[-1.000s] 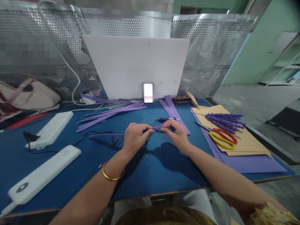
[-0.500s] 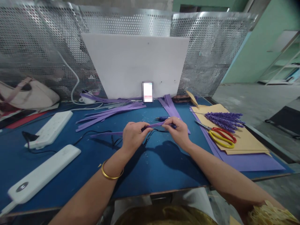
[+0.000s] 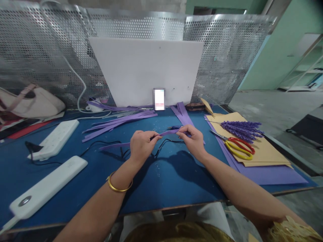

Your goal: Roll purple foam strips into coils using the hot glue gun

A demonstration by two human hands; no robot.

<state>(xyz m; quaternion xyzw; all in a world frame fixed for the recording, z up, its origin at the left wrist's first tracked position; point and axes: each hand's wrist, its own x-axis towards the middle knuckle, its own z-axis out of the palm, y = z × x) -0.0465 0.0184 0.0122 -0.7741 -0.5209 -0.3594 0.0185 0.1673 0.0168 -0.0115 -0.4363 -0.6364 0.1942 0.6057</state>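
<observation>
A thin purple strip [image 3: 168, 133] is stretched between both hands just above the blue table [image 3: 75, 188]. My left hand [image 3: 141, 145] pinches it near its middle, and the strip's tail [image 3: 113, 146] trails off to the left over the table. My right hand [image 3: 193, 139] pinches the strip's right end. A thin black cable [image 3: 166, 143] runs under and between the hands. A small pen-like tool [image 3: 174, 127] lies just beyond my right hand.
Loose purple strips [image 3: 118, 121] lie at the back, more strips [image 3: 183, 116] behind my right hand. Red-and-yellow scissors [image 3: 238, 147] and a purple fringed bundle [image 3: 242, 129] rest on tan sheets [image 3: 264, 153] at right. White power strips [image 3: 54, 137] lie left. A perforated metal screen [image 3: 227, 53] backs the table.
Both hands have lifted slightly and moved a little further from me, with the strip held between them throughout. Nothing else on the table has moved.
</observation>
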